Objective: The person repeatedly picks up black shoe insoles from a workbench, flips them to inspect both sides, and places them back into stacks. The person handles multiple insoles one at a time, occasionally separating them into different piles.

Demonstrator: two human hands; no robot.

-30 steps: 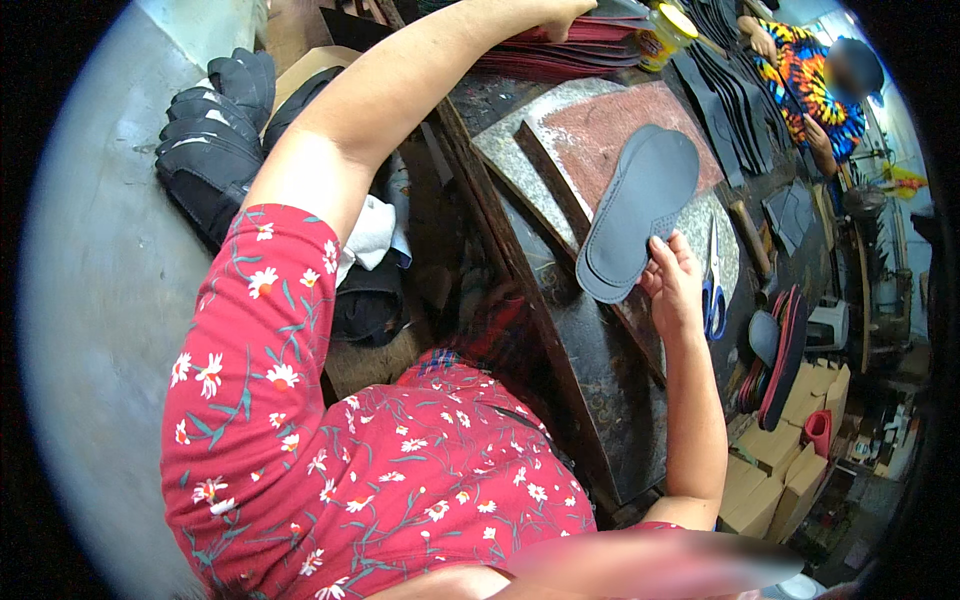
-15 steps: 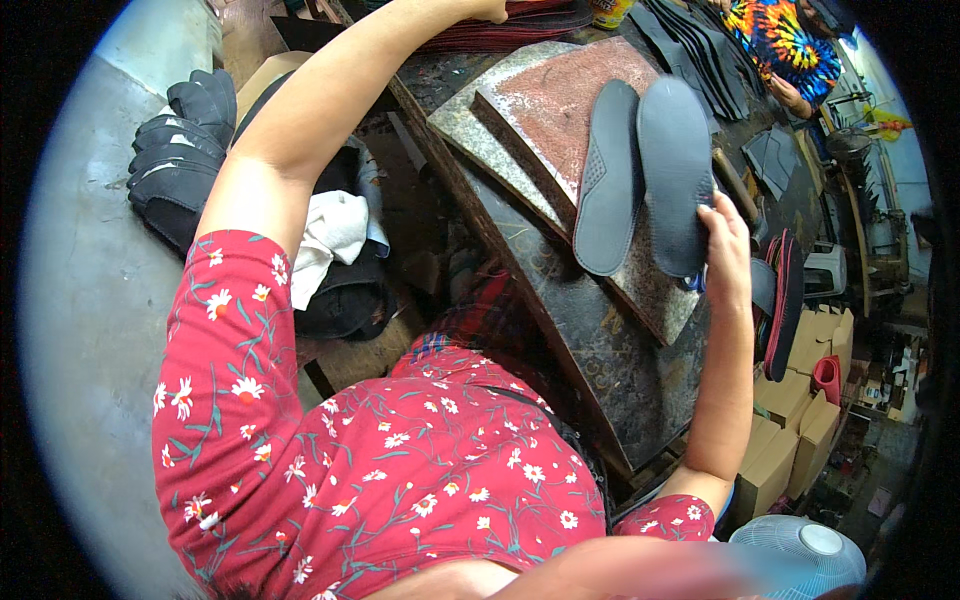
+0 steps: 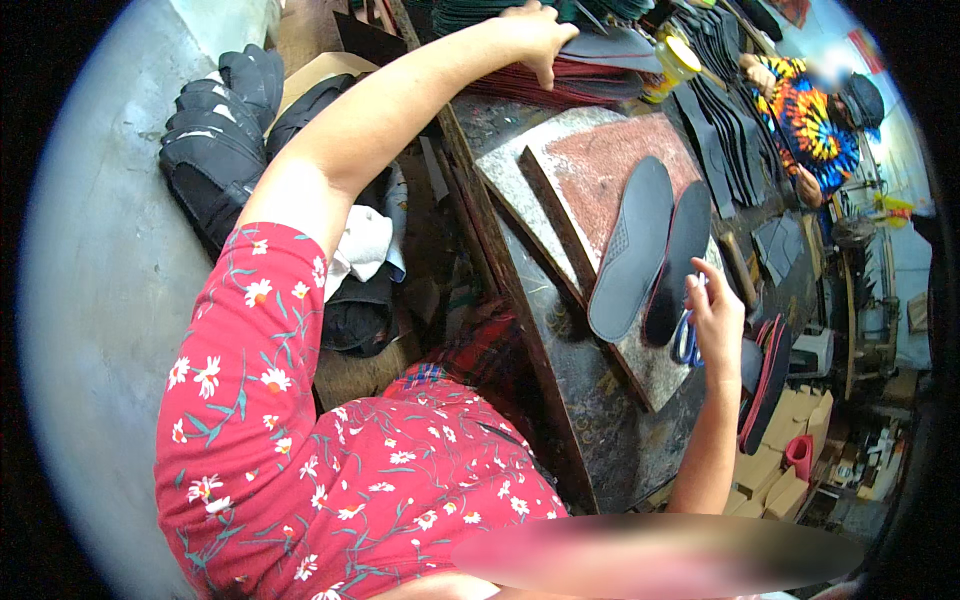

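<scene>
Grey soles (image 3: 632, 250) lie flat; we should go softly. Left hand (image 3: 538, 42) spreads its fingers; whether right hand (image 3: 716, 318) pinches, we can't tell.

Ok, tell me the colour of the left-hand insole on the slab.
Dark grey; the left-hand insole shows best in the head view.

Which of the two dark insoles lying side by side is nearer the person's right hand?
The right insole, beside the blue-handled scissors, is nearer the right hand. The left insole, with a textured patch, lies farther off.
</scene>
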